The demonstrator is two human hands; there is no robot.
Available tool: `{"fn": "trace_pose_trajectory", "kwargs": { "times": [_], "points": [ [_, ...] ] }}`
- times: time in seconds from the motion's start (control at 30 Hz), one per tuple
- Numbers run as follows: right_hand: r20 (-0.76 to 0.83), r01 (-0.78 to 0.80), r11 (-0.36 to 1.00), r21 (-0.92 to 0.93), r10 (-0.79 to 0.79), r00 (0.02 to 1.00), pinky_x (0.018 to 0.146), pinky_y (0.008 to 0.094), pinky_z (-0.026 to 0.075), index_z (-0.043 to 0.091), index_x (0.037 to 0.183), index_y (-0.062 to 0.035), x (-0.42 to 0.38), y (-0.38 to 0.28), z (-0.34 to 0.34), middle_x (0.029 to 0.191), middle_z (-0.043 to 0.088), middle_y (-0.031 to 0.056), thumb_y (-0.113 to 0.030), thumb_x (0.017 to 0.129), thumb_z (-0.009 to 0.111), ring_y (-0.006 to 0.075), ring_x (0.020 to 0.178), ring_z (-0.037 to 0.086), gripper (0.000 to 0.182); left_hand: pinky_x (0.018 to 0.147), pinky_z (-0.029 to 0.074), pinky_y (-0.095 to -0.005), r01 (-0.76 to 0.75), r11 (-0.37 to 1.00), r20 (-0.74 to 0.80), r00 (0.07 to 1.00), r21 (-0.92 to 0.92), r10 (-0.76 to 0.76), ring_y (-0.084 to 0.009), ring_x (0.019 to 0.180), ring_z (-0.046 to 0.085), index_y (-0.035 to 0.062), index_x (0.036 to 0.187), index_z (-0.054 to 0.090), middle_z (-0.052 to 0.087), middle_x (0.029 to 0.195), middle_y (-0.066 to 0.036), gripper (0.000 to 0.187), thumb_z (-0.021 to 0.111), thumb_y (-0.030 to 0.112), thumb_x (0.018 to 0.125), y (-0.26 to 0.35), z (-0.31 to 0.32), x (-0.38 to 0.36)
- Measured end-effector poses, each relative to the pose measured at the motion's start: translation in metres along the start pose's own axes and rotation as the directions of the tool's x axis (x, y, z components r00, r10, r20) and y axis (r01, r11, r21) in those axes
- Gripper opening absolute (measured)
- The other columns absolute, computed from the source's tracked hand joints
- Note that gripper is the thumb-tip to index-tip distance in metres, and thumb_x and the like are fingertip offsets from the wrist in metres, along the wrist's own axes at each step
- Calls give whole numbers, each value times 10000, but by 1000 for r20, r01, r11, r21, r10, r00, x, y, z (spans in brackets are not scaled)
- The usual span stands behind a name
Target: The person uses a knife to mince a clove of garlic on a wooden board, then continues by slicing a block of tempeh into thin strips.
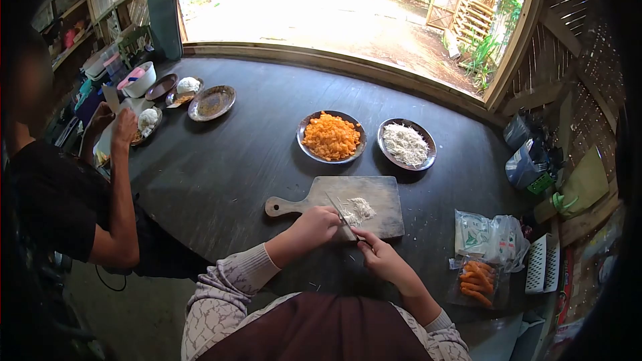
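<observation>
A kitchen knife [342,212] is held over a wooden cutting board [381,190], its blade pointing away and a little to the left. My right hand [384,261] is closed around its handle at the board's near edge. My left hand [311,228] has its fingers curled together close against the left side of the blade. Whether they pinch the blade or something small is hidden. A small pile of white shreds [360,210] lies on the board just right of the blade. The board's handle [284,206] points left.
Behind the board stand a plate of chopped orange food [331,136] and a plate of white shreds [405,145]. Bagged carrots [477,281], plastic packs [473,234] and a white grater [542,264] lie right. A co-worker [60,200] handles plates at left, near a brown plate [212,103].
</observation>
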State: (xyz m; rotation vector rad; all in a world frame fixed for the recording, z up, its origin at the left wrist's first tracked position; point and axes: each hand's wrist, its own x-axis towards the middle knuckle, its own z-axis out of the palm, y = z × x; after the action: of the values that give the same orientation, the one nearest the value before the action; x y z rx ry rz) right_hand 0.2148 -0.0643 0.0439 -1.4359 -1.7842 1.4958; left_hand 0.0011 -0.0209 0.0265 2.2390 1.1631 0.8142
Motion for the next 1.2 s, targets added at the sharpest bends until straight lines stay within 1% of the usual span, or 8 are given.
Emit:
{"fn": "trace_pose_trajectory", "kwargs": {
  "times": [0.23, 0.33, 0.4, 0.5, 0.63, 0.9, 1.13, 1.2],
  "points": [
    [59, -76, 990, 116, 70, 996, 576, 226, 390, 474, 1341, -174, -3, -3, -4, 733, 515, 20, -177, 962, 474, 69, 610, 411, 379, 756, 504, -400, -6, 1000, -9, 1000, -5, 6, -327, 816, 627, -6, 795, 692, 645, 849, -157, 143, 575, 43, 730, 2, -1, 0],
    [68, -96, 992, 77, 91, 994, 614, 253, 428, 467, 1344, -165, -1, -1, -3, 780, 591, 57, -168, 960, 473, 105, 640, 505, 384, 744, 513, -372, -18, 999, 3, 1000, 34, 18, -301, 806, 641, -22, 816, 679, 650, 868, -141, 103, 627, 47, 760, -1, 0, 0],
    [-7, 32, 998, -60, -32, 999, 688, 296, 465, 458, 1346, -180, 0, 0, 1, 865, 655, 142, -174, 960, 469, 185, 721, 607, 387, 746, 513, -372, -21, 999, 6, 1000, 48, 20, -302, 805, 641, -23, 816, 678, 650, 867, -140, 105, 627, 47, 756, -2, 0, 1],
    [20, -64, 990, -125, 67, 998, 768, 332, 473, 452, 1347, -200, 4, -13, 1, 954, 659, 216, -186, 960, 467, 257, 816, 647, 388, 750, 513, -372, -33, 998, 27, 999, 59, 32, -303, 807, 639, -24, 816, 679, 650, 871, -141, 112, 625, 51, 752, -3, 1, 0],
    [-5, 4, 994, -110, -5, 1000, 752, 329, 476, 453, 1345, -218, 3, -4, 1, 915, 654, 217, -200, 960, 470, 247, 779, 639, 385, 754, 511, -373, -27, 997, 30, 999, 77, 25, -303, 810, 636, -21, 816, 682, 645, 882, -141, 126, 621, 69, 752, 2, -2, 0],
    [25, -39, 999, 14, 39, 999, 608, 277, 446, 461, 1353, -185, -4, -6, -2, 774, 607, 98, -185, 961, 470, 116, 605, 492, 392, 751, 508, -376, -16, 996, 53, 999, 90, 11, -296, 807, 633, -16, 807, 685, 636, 872, -128, 133, 622, 85, 748, 1, -3, 0],
    [-3, 25, 999, -48, -25, 1000, 643, 285, 463, 458, 1358, -185, -3, -4, -1, 811, 630, 110, -184, 961, 469, 135, 636, 525, 397, 751, 511, -374, -28, 996, 46, 999, 80, 25, -295, 800, 636, -14, 799, 686, 641, 875, -128, 131, 626, 88, 743, -1, -2, 0],
    [67, -141, 990, -24, 143, 988, 718, 300, 481, 450, 1363, -181, -5, -14, -4, 871, 647, 154, -187, 959, 470, 172, 706, 576, 404, 750, 512, -374, -28, 997, 34, 999, 75, 26, -296, 798, 637, -15, 799, 687, 643, 873, -131, 130, 629, 87, 742, 0, -2, 0]
  ]
}}
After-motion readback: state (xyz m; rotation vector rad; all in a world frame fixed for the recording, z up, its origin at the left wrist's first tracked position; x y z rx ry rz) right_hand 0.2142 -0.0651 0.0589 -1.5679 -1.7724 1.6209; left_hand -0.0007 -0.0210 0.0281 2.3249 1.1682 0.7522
